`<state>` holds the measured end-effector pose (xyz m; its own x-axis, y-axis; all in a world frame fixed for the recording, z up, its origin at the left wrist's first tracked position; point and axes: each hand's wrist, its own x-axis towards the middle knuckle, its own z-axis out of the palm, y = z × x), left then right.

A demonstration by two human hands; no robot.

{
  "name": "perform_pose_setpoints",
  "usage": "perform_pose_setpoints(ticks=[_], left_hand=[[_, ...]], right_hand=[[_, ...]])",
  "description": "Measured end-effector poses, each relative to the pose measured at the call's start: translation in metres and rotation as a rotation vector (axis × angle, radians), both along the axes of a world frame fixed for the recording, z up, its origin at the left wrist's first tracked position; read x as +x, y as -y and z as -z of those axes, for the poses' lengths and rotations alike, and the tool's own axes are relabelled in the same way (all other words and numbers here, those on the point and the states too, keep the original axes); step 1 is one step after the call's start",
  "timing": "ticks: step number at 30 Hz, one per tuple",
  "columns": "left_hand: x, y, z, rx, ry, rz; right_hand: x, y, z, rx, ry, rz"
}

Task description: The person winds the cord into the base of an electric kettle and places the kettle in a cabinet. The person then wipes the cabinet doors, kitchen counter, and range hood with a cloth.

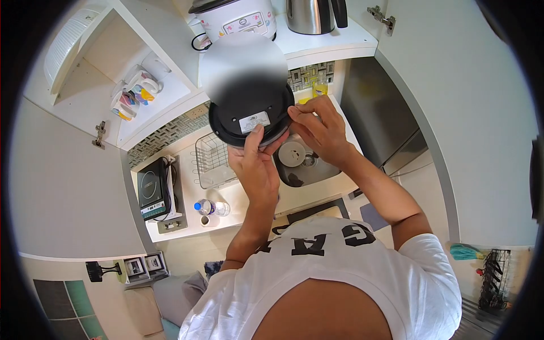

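A black round appliance base (249,120) with a white label and small holes is held up in front of the open cupboard. A grey-white blurred patch covers its upper part. My left hand (256,167) grips it from below, thumb on the label and fingers behind the rim. At the right edge, my right hand (322,129) has its thumb and fingertips pinched at the rim. Behind my hands, a sink (306,177) holds a round white item (292,153) near the drain. A wire dish rack (212,156) stands left of the sink.
A white rice cooker (238,20) and a steel kettle (310,16) stand on the shelf above. Mugs (136,90) sit in the left cupboard. An induction cooker (152,190) and bottles (211,208) are on the counter. Open cupboard doors (71,175) flank both sides.
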<state>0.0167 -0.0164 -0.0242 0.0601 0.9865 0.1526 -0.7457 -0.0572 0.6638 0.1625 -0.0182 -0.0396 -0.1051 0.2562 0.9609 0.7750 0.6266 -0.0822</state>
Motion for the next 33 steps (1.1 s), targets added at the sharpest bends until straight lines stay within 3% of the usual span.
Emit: perform_pose_setpoints(ticks=[7, 13, 15, 16, 18, 21, 28, 31, 33], left_hand=[[0.005, 0.006, -0.008, 0.194, -0.032, -0.073], [0.003, 0.005, -0.012, 0.257, -0.067, -0.094], [0.003, 0.006, -0.011, 0.269, -0.113, -0.119], [0.003, 0.005, -0.013, 0.274, -0.093, -0.090], [0.001, 0.004, -0.015, 0.279, -0.054, -0.032], [-0.003, 0.000, -0.016, 0.232, -0.056, 0.070], [-0.003, -0.009, -0.003, 0.305, -0.218, 0.077], [-0.005, -0.012, -0.005, 0.238, -0.187, 0.141], [-0.005, -0.016, -0.003, 0.171, -0.149, 0.118]], right_hand=[[-0.002, 0.011, -0.014, -0.011, -0.084, -0.013], [-0.004, 0.022, -0.030, -0.397, -0.333, -0.229], [-0.011, 0.013, -0.026, -0.442, -0.835, -0.499], [-0.008, 0.013, -0.031, -0.439, -0.834, -0.500], [0.001, 0.019, -0.044, -0.771, -0.908, -0.616], [0.010, 0.023, -0.053, -0.925, -0.851, -0.698], [0.015, 0.018, -0.051, -0.938, -0.757, -0.634], [0.011, 0.017, -0.046, -0.930, -0.736, -0.562], [0.002, 0.019, -0.046, -0.807, -0.682, -0.340]])
